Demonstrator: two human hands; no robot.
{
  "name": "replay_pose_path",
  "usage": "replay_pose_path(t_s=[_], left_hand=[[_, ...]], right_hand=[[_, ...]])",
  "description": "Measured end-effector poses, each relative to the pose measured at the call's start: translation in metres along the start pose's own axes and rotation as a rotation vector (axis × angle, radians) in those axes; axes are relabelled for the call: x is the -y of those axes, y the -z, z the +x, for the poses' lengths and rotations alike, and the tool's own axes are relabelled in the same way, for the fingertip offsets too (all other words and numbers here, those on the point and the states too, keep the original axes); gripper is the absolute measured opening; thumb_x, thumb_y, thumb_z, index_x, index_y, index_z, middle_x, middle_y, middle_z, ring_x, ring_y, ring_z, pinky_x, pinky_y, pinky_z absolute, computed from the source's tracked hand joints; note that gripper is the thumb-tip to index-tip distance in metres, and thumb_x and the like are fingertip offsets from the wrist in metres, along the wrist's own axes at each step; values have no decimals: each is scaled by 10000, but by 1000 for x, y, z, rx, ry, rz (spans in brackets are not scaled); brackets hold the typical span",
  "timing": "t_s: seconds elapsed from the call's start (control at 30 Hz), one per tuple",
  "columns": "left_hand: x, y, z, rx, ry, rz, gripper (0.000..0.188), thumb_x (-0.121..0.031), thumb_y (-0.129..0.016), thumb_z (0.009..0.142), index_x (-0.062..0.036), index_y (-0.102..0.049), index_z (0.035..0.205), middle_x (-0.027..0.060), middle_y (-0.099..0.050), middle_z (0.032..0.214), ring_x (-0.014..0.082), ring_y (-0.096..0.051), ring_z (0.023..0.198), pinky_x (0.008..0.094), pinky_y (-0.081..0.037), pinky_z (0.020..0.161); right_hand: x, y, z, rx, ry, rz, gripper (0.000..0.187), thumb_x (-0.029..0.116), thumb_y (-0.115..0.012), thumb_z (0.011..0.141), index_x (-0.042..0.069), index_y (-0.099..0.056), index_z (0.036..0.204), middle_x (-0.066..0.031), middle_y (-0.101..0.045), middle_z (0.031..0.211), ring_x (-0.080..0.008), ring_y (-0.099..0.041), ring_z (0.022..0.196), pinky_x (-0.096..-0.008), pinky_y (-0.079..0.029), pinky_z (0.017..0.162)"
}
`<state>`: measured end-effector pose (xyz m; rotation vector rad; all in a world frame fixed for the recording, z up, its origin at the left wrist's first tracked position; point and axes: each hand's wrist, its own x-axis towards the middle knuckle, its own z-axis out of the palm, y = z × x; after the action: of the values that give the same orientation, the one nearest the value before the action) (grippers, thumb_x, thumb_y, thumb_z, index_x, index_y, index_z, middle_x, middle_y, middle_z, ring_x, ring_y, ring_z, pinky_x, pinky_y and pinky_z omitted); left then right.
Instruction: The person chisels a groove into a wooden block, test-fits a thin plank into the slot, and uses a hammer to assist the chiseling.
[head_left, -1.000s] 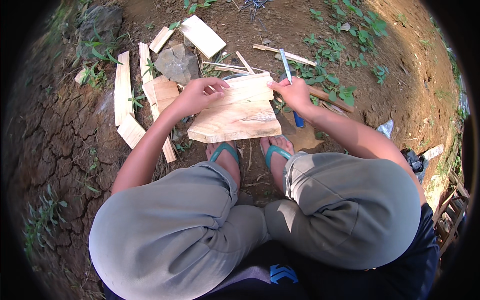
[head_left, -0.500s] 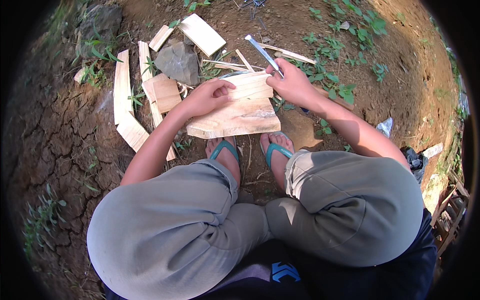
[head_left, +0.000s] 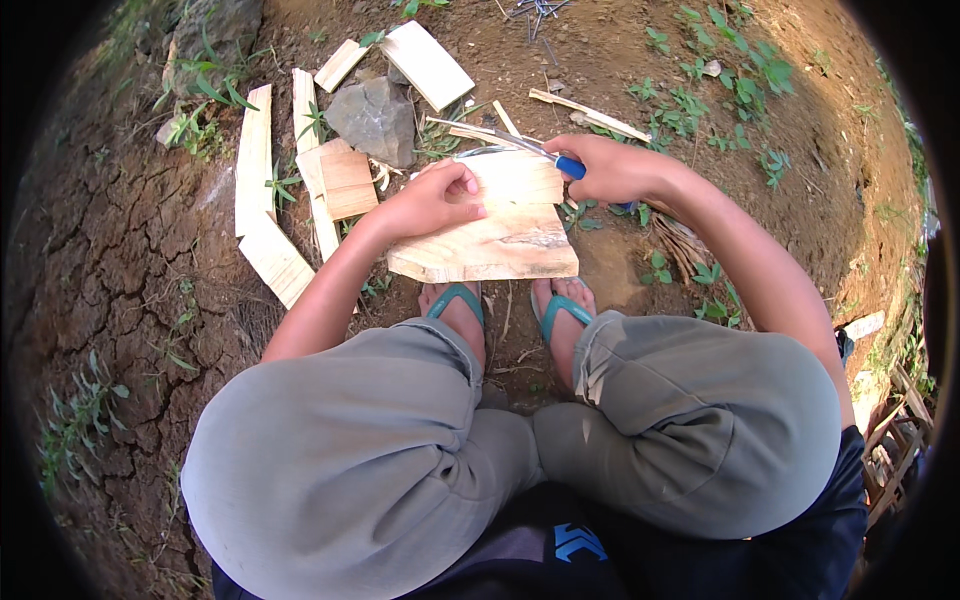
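Blue-handled tool [head_left: 569, 167] in R hand [head_left: 614, 168] swung further L.

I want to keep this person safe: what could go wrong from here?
The slim metal tool with a blue handle in the right hand could slip toward the bare left hand. The thick, pale wooden slab appears near bare toes in teal strap sandals; if it tips, it might hit them.
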<state>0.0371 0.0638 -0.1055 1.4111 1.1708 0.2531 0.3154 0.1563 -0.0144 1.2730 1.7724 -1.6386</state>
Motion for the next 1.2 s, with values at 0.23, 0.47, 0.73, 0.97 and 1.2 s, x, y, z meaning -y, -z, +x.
replay_pose_path(t_s=[0.23, 0.47, 0.73, 0.97, 1.2], left_hand=[[-6, 10, 0, 107, 40, 32, 373, -253, -820, 883, -80, -553, 1079, 87, -545, 1171, 224, -535, 1138, 361, -437, 1030], [-3, 15, 4, 118, 39, -86, 344, -197, -828, 869, -74, -565, 1055, 60, -571, 1080, 175, -545, 1031, 323, -466, 944], [-3, 17, 15, 146, 82, -159, 318, -126, -821, 858, -84, -552, 1023, 9, -575, 987, 131, -513, 915, 300, -471, 863], [-7, 26, 23, 232, 205, -211, 308, -117, -812, 876, -99, -520, 974, -24, -573, 921, 96, -510, 855, 274, -464, 786], [-9, 41, 34, 279, 242, -351, 276, -100, -786, 908, -93, -519, 974, -9, -650, 976, 68, -570, 882, 250, -489, 795]], right_hand=[[25, 45, -9, -187, 174, -345, 355, 34, -728, 742, -11, -681, 1090, -184, -712, 1033, -294, -703, 939, -379, -555, 811], [46, 61, -23, -344, 380, -250, 262, 23, -726, 757, -11, -719, 1016, -161, -736, 948, -298, -722, 909, -391, -568, 807], [71, 71, -38, -447, 445, -234, 263, 63, -782, 791, 20, -660, 1019, -130, -726, 887, -286, -733, 872, -378, -568, 759], [21, 34, -25, -600, 643, 28, 341, 107, -768, 850, 67, -564, 1120, -157, -716, 933, -382, -716, 907, -431, -553, 752], [16, 31, -12, -518, 589, 76, 338, 97, -749, 863, 65, -529, 1117, -175, -700, 912, -387, -699, 869, -451, -528, 722]])
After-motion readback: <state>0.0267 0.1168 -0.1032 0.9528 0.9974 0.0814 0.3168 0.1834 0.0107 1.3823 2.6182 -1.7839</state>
